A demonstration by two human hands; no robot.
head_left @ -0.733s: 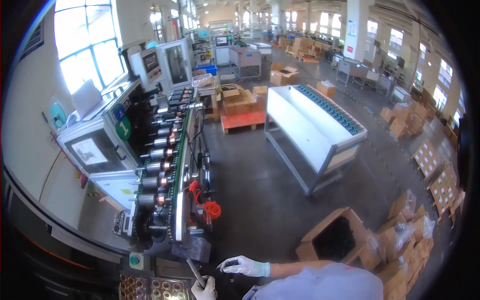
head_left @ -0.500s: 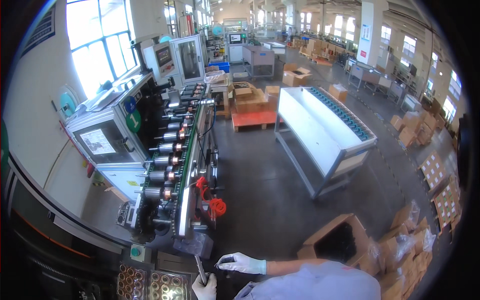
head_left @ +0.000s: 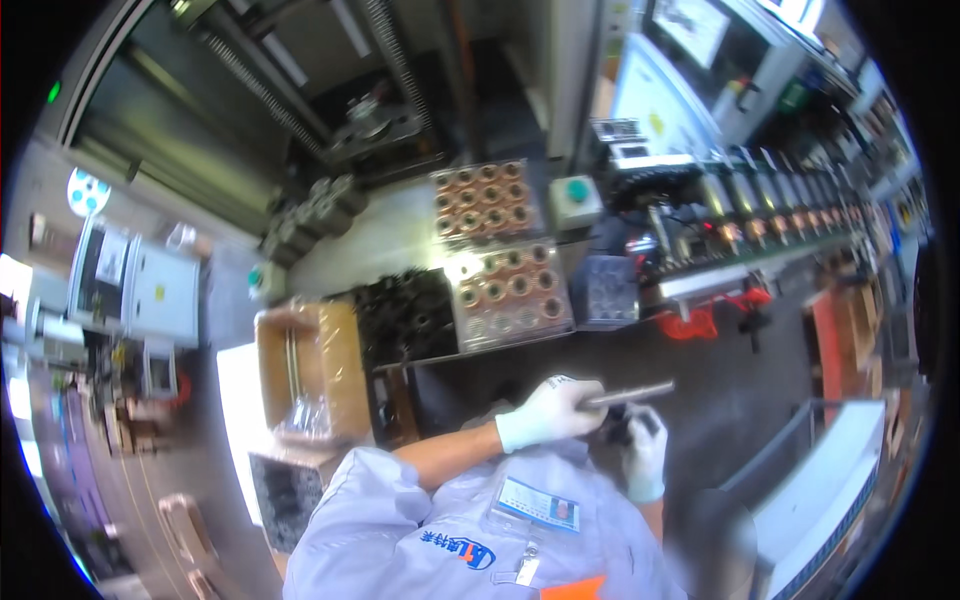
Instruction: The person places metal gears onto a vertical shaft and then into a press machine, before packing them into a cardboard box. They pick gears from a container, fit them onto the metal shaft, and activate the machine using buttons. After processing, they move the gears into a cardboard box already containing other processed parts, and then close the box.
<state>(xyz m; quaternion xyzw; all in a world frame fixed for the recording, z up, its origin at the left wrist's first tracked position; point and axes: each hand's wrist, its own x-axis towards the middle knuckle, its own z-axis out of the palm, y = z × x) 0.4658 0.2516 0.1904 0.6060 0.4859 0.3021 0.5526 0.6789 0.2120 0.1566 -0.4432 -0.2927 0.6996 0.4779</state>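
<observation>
Both my hands wear white gloves and are held close together in front of my chest. My left hand [head_left: 548, 410] is closed on a thin grey metal rod [head_left: 632, 393] that sticks out to the right. My right hand [head_left: 645, 452] sits just below the rod and grips a small dark part [head_left: 615, 427], mostly hidden between the gloves. Beyond the hands lie two trays of copper-wound coils [head_left: 510, 295] [head_left: 488, 200] and a tray of black parts [head_left: 405, 315].
An open cardboard box [head_left: 312, 370] with clear plastic bags stands to the left. A small box with a green button [head_left: 575, 195] sits by the trays. A machine with a row of spindles [head_left: 780, 210] runs to the right, with an orange-red cable [head_left: 700, 325] below it.
The view has swung from the factory hall down onto the workbench. My hands, apart before, have come together, and the rod now lies roughly level in the left hand.
</observation>
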